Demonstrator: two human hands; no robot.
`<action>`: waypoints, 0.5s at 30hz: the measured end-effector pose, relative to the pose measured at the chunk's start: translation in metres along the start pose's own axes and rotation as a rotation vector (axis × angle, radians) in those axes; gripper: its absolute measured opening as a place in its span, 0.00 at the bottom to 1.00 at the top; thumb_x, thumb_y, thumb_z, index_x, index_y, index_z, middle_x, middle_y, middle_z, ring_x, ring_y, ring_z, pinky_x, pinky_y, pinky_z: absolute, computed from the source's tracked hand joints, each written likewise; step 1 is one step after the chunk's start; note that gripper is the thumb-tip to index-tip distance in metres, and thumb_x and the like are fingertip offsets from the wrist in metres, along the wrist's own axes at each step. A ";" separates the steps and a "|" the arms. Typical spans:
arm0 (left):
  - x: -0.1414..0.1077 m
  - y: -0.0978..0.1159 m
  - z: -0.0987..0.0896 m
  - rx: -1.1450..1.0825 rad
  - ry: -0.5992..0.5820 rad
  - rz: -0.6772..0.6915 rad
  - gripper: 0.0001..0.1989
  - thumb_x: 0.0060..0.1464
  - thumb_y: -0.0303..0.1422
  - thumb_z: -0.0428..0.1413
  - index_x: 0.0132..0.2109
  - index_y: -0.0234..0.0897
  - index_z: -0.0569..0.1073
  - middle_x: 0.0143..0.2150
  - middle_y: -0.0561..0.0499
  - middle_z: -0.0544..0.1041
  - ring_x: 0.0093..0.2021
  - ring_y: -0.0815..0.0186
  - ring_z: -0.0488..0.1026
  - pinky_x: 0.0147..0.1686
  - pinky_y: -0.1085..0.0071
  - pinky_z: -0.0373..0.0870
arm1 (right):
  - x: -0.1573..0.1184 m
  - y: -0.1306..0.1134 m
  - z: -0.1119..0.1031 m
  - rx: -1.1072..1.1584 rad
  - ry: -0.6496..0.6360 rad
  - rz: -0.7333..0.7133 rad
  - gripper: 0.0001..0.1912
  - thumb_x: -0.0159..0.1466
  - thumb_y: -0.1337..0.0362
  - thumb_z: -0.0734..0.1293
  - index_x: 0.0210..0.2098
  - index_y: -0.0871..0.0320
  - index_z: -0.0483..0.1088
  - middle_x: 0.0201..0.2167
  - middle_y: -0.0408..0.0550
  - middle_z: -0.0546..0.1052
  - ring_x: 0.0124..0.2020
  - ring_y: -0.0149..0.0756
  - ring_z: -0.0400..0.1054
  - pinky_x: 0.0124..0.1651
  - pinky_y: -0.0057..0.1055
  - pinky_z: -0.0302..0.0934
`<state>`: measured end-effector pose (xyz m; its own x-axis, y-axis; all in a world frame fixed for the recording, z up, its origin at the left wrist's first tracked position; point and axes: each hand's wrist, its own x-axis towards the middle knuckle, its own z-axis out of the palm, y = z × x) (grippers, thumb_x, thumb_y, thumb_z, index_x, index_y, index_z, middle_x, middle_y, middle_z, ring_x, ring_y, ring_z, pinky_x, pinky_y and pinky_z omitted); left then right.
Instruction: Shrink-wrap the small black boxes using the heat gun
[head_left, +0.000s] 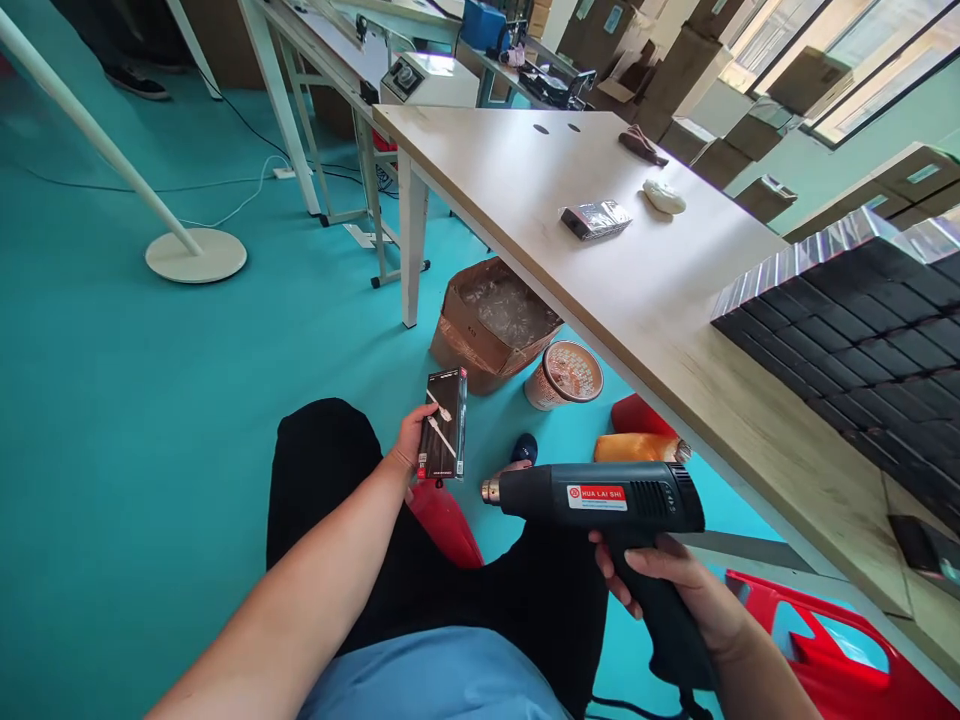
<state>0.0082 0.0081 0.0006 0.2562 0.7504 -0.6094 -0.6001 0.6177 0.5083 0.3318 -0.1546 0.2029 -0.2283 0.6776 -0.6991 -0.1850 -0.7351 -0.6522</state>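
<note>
My left hand [412,437] grips a slim black box [442,425] with a picture of a white cable on its front. The box stands roughly upright above my lap. In my right hand [675,580] is a dark heat gun [600,500] with a red and white label, my fingers wrapped round its handle. Its metal nozzle points left toward the box, with a gap between them. A cord runs from the bottom of the handle. Under my left hand a red thing [448,525] shows between my legs; I cannot make out what it is.
On the wooden table [525,170] lie a film-wrapped box [596,220], a whitish lump [664,197] and a big stack of black boxes [862,330]. Below stand a carton of clear plastic film [472,345], a wastebasket [562,375] and a red plastic crate [832,640].
</note>
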 end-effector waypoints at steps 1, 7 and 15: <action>-0.001 0.000 0.000 0.004 -0.004 -0.005 0.15 0.49 0.43 0.58 0.34 0.34 0.75 0.27 0.42 0.79 0.28 0.57 0.77 0.32 0.61 0.77 | 0.002 0.001 0.002 0.007 -0.001 -0.003 0.23 0.55 0.54 0.78 0.46 0.61 0.80 0.34 0.53 0.77 0.27 0.35 0.70 0.24 0.27 0.60; -0.003 0.002 0.001 0.034 -0.020 -0.010 0.19 0.48 0.44 0.56 0.39 0.31 0.77 0.31 0.40 0.81 0.32 0.55 0.79 0.36 0.59 0.77 | 0.013 0.003 0.014 0.075 -0.005 -0.036 0.21 0.57 0.56 0.78 0.46 0.61 0.80 0.34 0.52 0.76 0.28 0.34 0.69 0.26 0.27 0.61; -0.025 0.014 0.021 -0.038 -0.270 -0.021 0.36 0.53 0.54 0.47 0.55 0.29 0.75 0.45 0.34 0.81 0.49 0.44 0.78 0.46 0.47 0.74 | 0.015 0.002 0.010 0.086 0.033 -0.035 0.21 0.57 0.56 0.78 0.46 0.60 0.80 0.35 0.51 0.76 0.29 0.33 0.68 0.28 0.27 0.62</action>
<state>0.0096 0.0035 0.0358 0.4585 0.7761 -0.4330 -0.6188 0.6285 0.4712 0.3184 -0.1461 0.1937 -0.1890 0.7023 -0.6863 -0.2740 -0.7088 -0.6500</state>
